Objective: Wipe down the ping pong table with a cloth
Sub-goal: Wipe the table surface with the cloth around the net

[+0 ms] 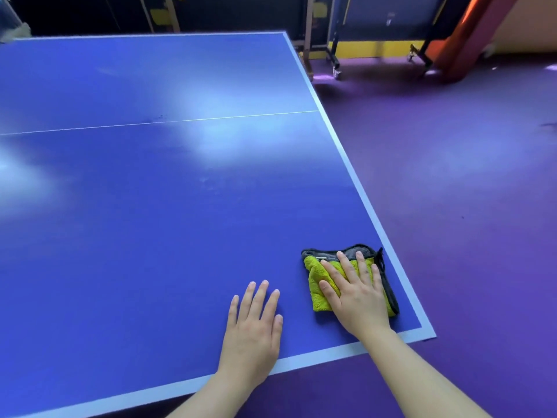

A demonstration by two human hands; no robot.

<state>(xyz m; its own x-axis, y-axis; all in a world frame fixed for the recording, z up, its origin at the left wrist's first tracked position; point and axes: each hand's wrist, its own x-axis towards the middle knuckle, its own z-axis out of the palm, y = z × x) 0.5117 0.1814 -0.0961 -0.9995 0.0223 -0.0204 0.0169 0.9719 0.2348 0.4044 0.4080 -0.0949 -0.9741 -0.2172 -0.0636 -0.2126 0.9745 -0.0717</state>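
Now: cloth at the near right corner, most of the top looks unwiped.
Right hand (pixel 358 297) lies flat, fingers straight and slightly spread, pressing the folded yellow-green and grey microfibre cloth (pixel 318 292) onto the blue ping pong table with white edge lines (pixel 150 221), just inside the corner. Left hand (pixel 254 327) rests flat on bare table beside it, fingers straight, holding nothing. Faint smudges (pixel 208 180) show mid-table; glare hides the rest. My read: early stage, with the far half and left side to do.

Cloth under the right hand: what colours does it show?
The cloth is yellow-green with a grey layer and black edging, shown in the head view.
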